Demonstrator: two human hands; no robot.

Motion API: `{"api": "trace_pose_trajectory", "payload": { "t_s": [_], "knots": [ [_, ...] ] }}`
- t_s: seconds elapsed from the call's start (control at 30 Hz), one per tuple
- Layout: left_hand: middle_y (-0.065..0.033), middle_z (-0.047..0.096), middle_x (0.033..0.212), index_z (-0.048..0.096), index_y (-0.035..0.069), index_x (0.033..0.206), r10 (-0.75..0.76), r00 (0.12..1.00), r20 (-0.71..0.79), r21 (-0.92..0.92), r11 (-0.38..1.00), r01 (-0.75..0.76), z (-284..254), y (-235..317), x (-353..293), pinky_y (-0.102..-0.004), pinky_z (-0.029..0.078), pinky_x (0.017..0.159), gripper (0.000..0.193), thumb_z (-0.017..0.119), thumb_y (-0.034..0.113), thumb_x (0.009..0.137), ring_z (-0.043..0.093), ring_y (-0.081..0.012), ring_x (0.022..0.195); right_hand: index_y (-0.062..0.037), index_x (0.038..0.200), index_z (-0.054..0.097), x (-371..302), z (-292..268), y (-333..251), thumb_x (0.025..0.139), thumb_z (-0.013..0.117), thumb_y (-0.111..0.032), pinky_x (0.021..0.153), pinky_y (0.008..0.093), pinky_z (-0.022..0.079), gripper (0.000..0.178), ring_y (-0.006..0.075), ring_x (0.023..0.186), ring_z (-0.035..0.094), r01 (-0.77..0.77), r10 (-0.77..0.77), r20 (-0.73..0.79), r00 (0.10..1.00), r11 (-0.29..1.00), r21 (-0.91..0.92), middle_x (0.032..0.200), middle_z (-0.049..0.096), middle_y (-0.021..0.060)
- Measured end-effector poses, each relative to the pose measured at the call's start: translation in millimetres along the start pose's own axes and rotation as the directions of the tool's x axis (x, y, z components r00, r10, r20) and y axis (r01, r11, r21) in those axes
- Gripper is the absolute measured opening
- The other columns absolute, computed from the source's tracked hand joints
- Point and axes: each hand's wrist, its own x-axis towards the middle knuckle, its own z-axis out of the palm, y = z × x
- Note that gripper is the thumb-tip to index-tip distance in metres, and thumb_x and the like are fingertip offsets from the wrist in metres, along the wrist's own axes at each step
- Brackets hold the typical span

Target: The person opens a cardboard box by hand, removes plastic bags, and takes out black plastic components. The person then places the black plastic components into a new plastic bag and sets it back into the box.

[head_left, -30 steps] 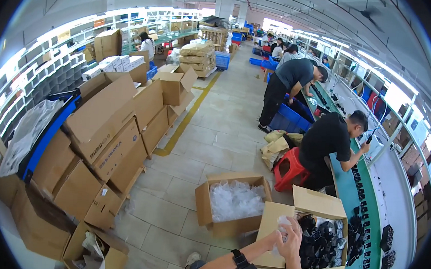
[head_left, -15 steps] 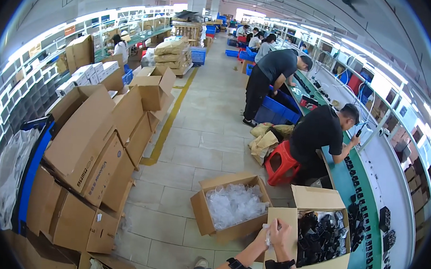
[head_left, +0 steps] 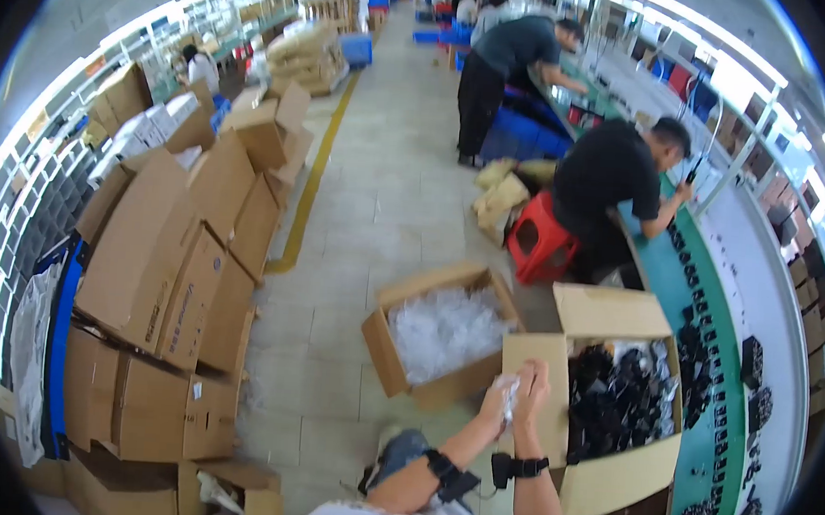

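My left hand (head_left: 493, 406) and my right hand (head_left: 532, 395) are held close together in front of me, beside the raised left flap of a carton of black parts (head_left: 617, 393). Between them is a small piece of crumpled, whitish clear plastic (head_left: 510, 399). The left fingers are closed around it; the right fingers press in from the other side and partly hide it. Whether anything is inside the plastic I cannot make out. Just left of my hands, an open carton (head_left: 390, 346) on the floor is heaped with clear plastic bags (head_left: 446, 330).
At right runs a green-topped workbench (head_left: 662, 263) with rows of small black parts. A person in black (head_left: 606, 175) sits at it on a red stool (head_left: 538, 237); another person (head_left: 514, 61) bends over a blue bin (head_left: 524, 132). Large cartons (head_left: 160, 289) are stacked at left.
My view has tilted down, so the scene sits higher and my shirt now shows. My hands stay together around the plastic, which shows more plainly now. The standing person has straightened an arm toward the bench.
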Motion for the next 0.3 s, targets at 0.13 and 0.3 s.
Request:
{"api": "trace_pose_trajectory", "payload": {
  "t_s": [0.13, 0.3],
  "knots": [
    [-0.0031, 0.066, 0.094, 0.063, 0.006, 0.106, -0.099, 0.992, -0.081, 0.084, 0.991, 0.106, 14.4, 25.8, 5.0, -0.0296, 0.053, 0.072, 0.019, 0.056, 0.02, 0.095, 0.064, -0.0143, 0.082, -0.0006, 0.103, 0.062, 9.3, 9.4, -6.8, 0.096, 0.049, -0.019, 0.08, 0.0424, 0.044, 0.023, 0.0325, 0.09, 0.058, -0.072, 0.068, -0.099, 0.993, 0.997, -0.036, 0.091, 0.063, 0.0163],
    [-0.0035, 0.067, 0.095, 0.065, 0.004, 0.108, -0.231, 0.931, -0.281, 0.045, 0.966, 0.253, -2.8, 59.0, 48.9, -0.0278, 0.051, 0.067, 0.021, 0.064, 0.015, 0.091, 0.064, -0.0124, 0.077, -0.002, 0.11, 0.06, 23.8, 55.7, 15.0, 0.095, 0.054, -0.022, 0.089, 0.0418, 0.043, 0.025, 0.0326, 0.102, 0.056, -0.193, 0.207, 0.032, 0.978, 0.951, -0.24, 0.103, 0.062, 0.0175]
  ]
}}
